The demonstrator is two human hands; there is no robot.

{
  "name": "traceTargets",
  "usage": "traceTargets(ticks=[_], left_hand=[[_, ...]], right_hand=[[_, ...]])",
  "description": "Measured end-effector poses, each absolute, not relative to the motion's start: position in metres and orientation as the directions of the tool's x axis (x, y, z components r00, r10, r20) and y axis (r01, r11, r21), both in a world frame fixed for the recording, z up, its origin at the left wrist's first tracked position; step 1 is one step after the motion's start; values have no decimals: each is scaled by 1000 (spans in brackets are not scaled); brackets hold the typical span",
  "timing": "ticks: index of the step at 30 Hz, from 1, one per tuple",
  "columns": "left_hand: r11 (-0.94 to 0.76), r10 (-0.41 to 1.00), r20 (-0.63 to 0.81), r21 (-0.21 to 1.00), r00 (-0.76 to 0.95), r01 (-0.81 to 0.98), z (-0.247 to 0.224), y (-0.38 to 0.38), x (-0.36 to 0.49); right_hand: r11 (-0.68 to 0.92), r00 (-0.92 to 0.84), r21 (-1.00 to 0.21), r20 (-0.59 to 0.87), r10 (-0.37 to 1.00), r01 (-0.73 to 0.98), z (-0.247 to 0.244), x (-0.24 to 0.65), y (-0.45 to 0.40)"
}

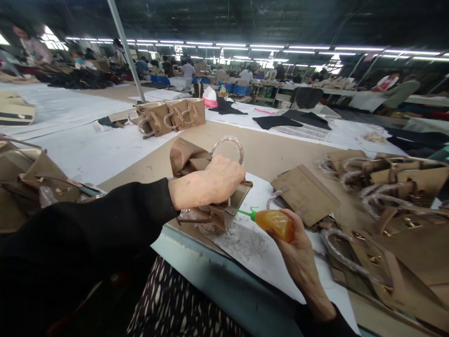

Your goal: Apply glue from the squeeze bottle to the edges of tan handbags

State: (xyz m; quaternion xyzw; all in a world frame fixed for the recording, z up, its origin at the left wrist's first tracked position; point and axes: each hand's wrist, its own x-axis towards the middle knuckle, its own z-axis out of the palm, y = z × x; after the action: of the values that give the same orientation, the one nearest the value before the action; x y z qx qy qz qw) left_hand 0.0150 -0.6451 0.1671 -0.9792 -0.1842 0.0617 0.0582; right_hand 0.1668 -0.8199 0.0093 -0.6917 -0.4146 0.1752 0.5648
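A tan handbag lies tipped at the table's front edge, its clear-wrapped loop handle standing up behind. My left hand reaches across the bag, its fingers closed on the upper edge; the fingertips are partly hidden. In my right hand is a squeeze bottle of amber liquid, fingers wrapped round its body. The bottle's thin green nozzle points left, its tip at the bag's side edge. I cannot tell whether the tip touches. Under the bag is white paper with dark smudges.
A flat tan bag piece lies beyond the bottle. Several tan bags are heaped on the right, and others sit at the left. A row of finished-looking bags stands behind. A metal post rises from the table. People work farther back.
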Motion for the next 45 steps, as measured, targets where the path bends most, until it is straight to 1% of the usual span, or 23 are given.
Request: traceTargets(ticks=[3,5,8,12,17,20,24,26,29,32,37,42,45], left_hand=[[-923,328,-60,-233,943,306,159,-652,9],[-921,327,-73,-250,942,300,154,-657,4],[-926,315,-79,-242,946,288,148,-664,-4],[-926,291,-40,-263,956,271,144,-672,-13],[-914,346,-109,-262,932,309,145,-681,-17],[-911,349,-96,-267,932,314,147,-685,-18],[-907,377,-154,-261,913,331,148,-689,-24],[-915,363,-165,-250,917,317,147,-689,-29],[-936,309,-134,-219,942,276,143,-689,-40],[-942,282,-109,-220,953,254,138,-688,-48],[-933,299,-94,-239,950,270,135,-689,-51],[-927,315,-149,-259,937,270,135,-694,-53],[-923,319,-109,-260,942,282,133,-694,-56]], right_hand=[[-15,592,-919,241,769,394,2,168,-818],[-7,583,-919,244,775,394,-2,169,-817],[-2,575,-919,244,781,393,-5,169,-816],[-12,568,-925,223,792,380,-7,166,-819],[-14,542,-943,180,821,334,-11,163,-825],[-17,528,-954,151,836,299,-16,162,-828],[-27,521,-970,105,847,240,-23,163,-830],[-32,515,-979,78,854,203,-25,163,-831],[-37,511,-989,43,858,145,-24,161,-832],[-38,515,-995,17,857,96,-21,158,-832],[-51,516,-998,-26,856,33,-16,155,-835],[-70,509,-997,-66,858,-12,-12,153,-839],[-78,515,-996,-85,853,-36,-11,151,-839]])
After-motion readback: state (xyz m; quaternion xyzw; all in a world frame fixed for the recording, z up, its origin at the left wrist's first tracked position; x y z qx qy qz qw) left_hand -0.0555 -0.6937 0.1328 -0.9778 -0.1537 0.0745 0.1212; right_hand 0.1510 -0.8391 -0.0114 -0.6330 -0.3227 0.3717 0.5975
